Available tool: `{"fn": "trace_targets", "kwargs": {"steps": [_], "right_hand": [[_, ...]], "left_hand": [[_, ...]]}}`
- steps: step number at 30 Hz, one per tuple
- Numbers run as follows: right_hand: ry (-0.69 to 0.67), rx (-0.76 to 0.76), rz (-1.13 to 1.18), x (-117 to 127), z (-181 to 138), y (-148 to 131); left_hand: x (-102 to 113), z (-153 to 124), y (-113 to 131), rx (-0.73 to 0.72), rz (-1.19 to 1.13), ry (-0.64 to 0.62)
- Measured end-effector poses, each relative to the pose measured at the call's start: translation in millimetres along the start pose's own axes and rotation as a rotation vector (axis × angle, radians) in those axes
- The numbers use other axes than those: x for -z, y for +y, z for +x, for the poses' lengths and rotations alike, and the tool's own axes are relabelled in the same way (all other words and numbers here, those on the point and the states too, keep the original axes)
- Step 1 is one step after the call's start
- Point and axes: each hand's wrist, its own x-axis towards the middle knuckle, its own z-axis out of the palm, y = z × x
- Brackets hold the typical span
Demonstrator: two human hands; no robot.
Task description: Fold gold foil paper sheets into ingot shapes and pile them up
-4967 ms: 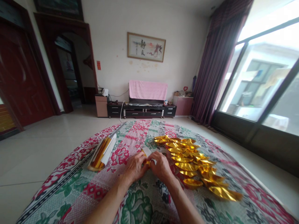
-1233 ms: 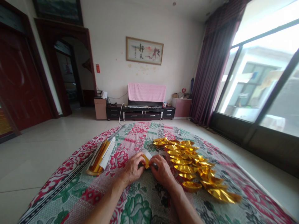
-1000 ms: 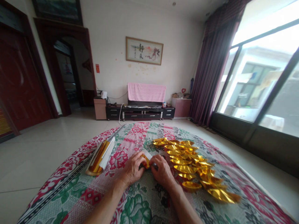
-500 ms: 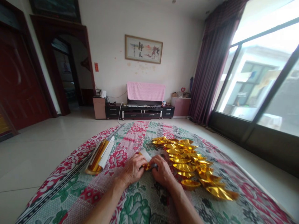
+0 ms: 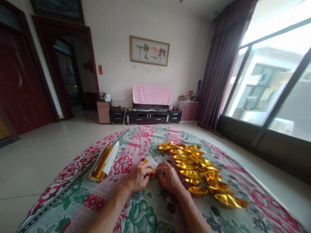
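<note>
Between my two hands is a sheet of gold foil paper (image 5: pixel 151 161), its white back turned up at the far end. My left hand (image 5: pixel 139 174) is closed on the sheet's left side, fingers curled. On the right side, my right hand (image 5: pixel 167 176) pinches the same paper; its fingertips are partly hidden. Several folded gold paper ingots (image 5: pixel 191 174) lie in rows to the right of my right hand. Off to the left rests a loosely rolled stack of gold paper sheets (image 5: pixel 103 163), with white backs showing.
A flowered cloth (image 5: pixel 141 216) covers the rounded table under my hands. Beyond it stand a low black TV cabinet (image 5: pixel 148 119) and a screen draped with a pink towel (image 5: pixel 152 94). A purple curtain (image 5: pixel 216 71) and a large window are at the right.
My hands stay almost in place. A little more gold shows at the paper's far left edge beside my left fingers. The ingots and the rolled stack are unmoved.
</note>
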Motion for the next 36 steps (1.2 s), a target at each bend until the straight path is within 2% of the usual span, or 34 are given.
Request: {"fn": "trace_targets", "kwargs": {"steps": [4, 9, 11, 14, 19, 25, 31, 36], "right_hand": [[-0.015, -0.007, -0.018, 0.0, -0.1, -0.6], [-0.023, -0.028, -0.025, 2.4, 0.7, -7.4], [-0.019, -0.025, -0.03, 2.7, 0.5, -9.3], [-0.001, -0.006, -0.046, 1.5, -0.2, -9.0], [0.007, 0.01, -0.06, 1.5, -0.5, -8.1], [-0.037, 0.02, -0.036, 7.3, -1.9, -12.9], [-0.038, 0.029, -0.069, 6.5, -8.1, -9.8], [-0.069, 0.029, -0.127, 6.6, -13.0, -12.5]], "left_hand": [[-1.4, -0.7, -2.2, 0.019, -0.051, 0.079], [-4.0, 0.8, -16.0, 0.173, 0.038, 0.342], [-5.7, 1.0, -21.6, 0.233, 0.078, 0.397], [-9.4, 0.5, -25.9, 0.264, 0.116, 0.352], [-14.2, -0.6, -24.4, 0.208, 0.115, 0.175], [-8.0, -1.2, -21.7, 0.18, 0.094, 0.057], [-2.0, -1.6, -18.5, 0.176, 0.058, 0.021], [0.6, -1.0, -14.0, 0.187, 0.037, 0.039]]}}
